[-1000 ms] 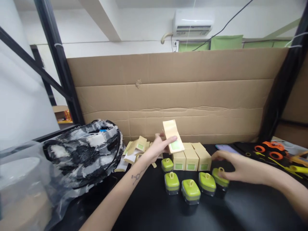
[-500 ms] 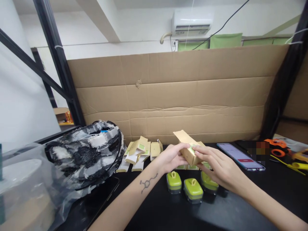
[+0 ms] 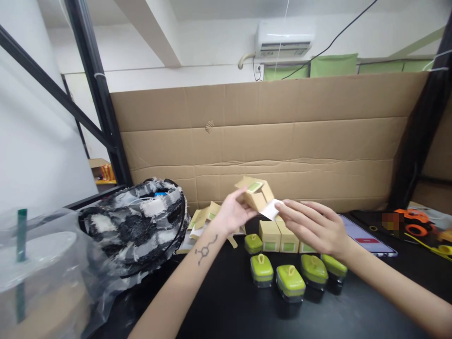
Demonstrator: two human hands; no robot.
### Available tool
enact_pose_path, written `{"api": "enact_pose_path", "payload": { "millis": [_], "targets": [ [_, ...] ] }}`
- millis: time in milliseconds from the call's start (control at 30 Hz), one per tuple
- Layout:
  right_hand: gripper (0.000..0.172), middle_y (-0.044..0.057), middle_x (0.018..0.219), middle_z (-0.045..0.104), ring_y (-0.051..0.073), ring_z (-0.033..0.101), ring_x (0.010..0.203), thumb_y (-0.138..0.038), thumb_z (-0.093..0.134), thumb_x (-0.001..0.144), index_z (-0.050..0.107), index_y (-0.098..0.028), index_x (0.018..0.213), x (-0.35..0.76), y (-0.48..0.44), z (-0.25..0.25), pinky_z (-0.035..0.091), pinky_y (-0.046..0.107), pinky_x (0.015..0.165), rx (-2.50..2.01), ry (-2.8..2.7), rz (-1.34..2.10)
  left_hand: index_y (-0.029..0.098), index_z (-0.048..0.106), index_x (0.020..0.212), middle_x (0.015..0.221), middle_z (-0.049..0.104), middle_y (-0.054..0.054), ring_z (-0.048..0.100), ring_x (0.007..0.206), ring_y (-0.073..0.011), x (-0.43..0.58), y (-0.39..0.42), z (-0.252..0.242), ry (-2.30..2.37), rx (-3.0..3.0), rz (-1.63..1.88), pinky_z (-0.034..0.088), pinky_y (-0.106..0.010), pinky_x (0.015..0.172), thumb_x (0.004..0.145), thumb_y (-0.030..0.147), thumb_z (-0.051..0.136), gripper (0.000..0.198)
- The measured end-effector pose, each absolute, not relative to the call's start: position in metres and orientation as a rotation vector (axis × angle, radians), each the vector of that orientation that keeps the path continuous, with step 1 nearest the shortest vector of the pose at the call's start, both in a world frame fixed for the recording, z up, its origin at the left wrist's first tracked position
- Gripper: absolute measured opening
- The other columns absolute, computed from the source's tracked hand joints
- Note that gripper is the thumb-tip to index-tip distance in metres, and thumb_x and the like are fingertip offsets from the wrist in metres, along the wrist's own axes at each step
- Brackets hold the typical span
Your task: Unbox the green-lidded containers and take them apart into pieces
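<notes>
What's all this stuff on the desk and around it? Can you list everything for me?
small carton: one, tan with a green label, held up in the air between both hands
standing cartons: a row, about three showing, tan, on the black table behind the tubs
green-lidded tubs: five, clear with green lids, on the table in front of the cartons
flat cartons: a loose pile, tan and white, beside the bag
bag: one, black and white, left on the table
phone: one, screen lit, right of the cartons
cardboard wall: brown, behind the table
plastic bag: clear, far left
air conditioner: one, white, on the wall
left hand: holds the small carton
right hand: fingers at the carton's white flap
</notes>
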State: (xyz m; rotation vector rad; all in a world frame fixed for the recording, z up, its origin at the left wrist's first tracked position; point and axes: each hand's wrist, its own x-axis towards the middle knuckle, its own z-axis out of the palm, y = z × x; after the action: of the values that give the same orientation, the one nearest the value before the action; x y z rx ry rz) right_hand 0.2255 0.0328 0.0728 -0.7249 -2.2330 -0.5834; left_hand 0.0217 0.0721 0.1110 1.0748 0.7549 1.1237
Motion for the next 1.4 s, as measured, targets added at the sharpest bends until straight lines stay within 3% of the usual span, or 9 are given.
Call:
{"api": "enact_pose_path", "payload": {
  "millis": [133,200,400,700,833,933,1033,1200,1400],
  "targets": [
    [0.011,0.007,0.119,0.067,0.022,0.065,0.104,-0.026,0.050,0.088,0.059,-0.025,0.094,0.202,0.054,0.098,0.050,0.042,0.087,-0.693,-2.320,-0.451,0.013,0.054,0.105,0.096,0.065,-0.010,0.065,0.079,-0.0169,-0.024,0.099,0.117,1.030,1.259,1.379,0.053,-0.031,0.078,0.089,0.027,0.051,0.022],
    [0.021,0.012,0.115,0.066,0.025,0.064,0.103,-0.030,0.052,0.085,0.058,-0.021,0.103,0.197,0.070,0.101,0.049,0.043,0.086,-0.865,-2.411,-0.291,0.014,0.045,0.119,0.110,0.061,-0.011,0.063,0.089,-0.0185,-0.047,0.110,0.115,1.226,1.378,1.472,0.051,-0.034,0.083,0.084,0.025,0.061,0.040],
    [0.054,0.007,0.090,0.073,0.030,0.069,0.083,-0.039,0.084,0.045,0.069,-0.022,0.093,0.206,0.110,0.070,0.054,0.040,0.072,-1.090,-2.645,-0.066,0.016,0.051,0.120,0.123,0.054,-0.010,0.055,0.107,-0.0250,-0.087,0.130,0.082,1.800,1.801,1.127,0.045,-0.047,0.091,0.087,0.029,0.060,0.037],
    [0.052,0.011,0.097,0.068,0.029,0.065,0.086,-0.039,0.077,0.061,0.068,-0.014,0.105,0.211,0.097,0.084,0.052,0.038,0.076,-1.146,-2.682,0.052,0.015,0.058,0.110,0.114,0.060,-0.008,0.060,0.099,-0.0212,-0.080,0.139,0.065,1.893,2.214,0.193,0.051,-0.042,0.084,0.089,0.031,0.059,0.027],
    [0.059,0.014,0.102,0.060,0.032,0.060,0.096,-0.044,0.070,0.071,0.060,-0.011,0.118,0.218,0.075,0.105,0.048,0.043,0.081,-1.137,-2.571,-0.060,0.014,0.061,0.100,0.107,0.062,-0.006,0.060,0.097,-0.0216,-0.070,0.130,0.090,1.857,2.376,0.198,0.050,-0.042,0.085,0.088,0.030,0.059,0.020],
    [0.055,0.010,0.101,0.057,0.029,0.060,0.092,-0.048,0.065,0.076,0.058,-0.014,0.119,0.223,0.054,0.111,0.049,0.041,0.079,-1.070,-2.421,-0.066,0.013,0.062,0.086,0.120,0.054,-0.012,0.046,0.118,-0.0295,-0.057,0.109,0.112,1.827,2.551,0.471,0.036,-0.049,0.101,0.088,0.027,0.057,0.015],
    [0.050,0.007,0.105,0.056,0.024,0.059,0.096,-0.047,0.067,0.077,0.058,-0.020,0.118,0.226,0.036,0.111,0.049,0.037,0.084,-0.980,-2.346,0.122,0.018,0.058,0.102,0.134,0.043,-0.011,0.035,0.130,-0.0276,-0.034,0.078,0.127,1.611,2.696,0.754,0.030,-0.042,0.108,0.090,0.042,0.052,0.028],
    [0.049,0.004,0.104,0.057,0.024,0.058,0.099,-0.047,0.071,0.075,0.056,-0.025,0.116,0.229,0.025,0.088,0.049,0.037,0.085,-0.929,-2.171,0.194,0.024,0.031,0.137,0.137,0.049,-0.009,0.052,0.119,-0.0285,0.005,0.041,0.125,0.855,2.628,0.541,0.046,-0.038,0.093,0.071,0.046,0.072,0.081],
    [0.051,0.003,0.091,0.054,0.024,0.056,0.085,-0.049,0.077,0.067,0.049,-0.023,0.101,0.231,0.034,0.050,0.047,0.040,0.077,-0.941,-1.842,-0.039,0.019,0.027,0.140,0.139,0.044,-0.017,0.053,0.117,-0.0354,0.019,0.043,0.109,1.009,2.730,0.459,0.044,-0.046,0.093,0.074,0.034,0.064,0.077]
  ]
}}
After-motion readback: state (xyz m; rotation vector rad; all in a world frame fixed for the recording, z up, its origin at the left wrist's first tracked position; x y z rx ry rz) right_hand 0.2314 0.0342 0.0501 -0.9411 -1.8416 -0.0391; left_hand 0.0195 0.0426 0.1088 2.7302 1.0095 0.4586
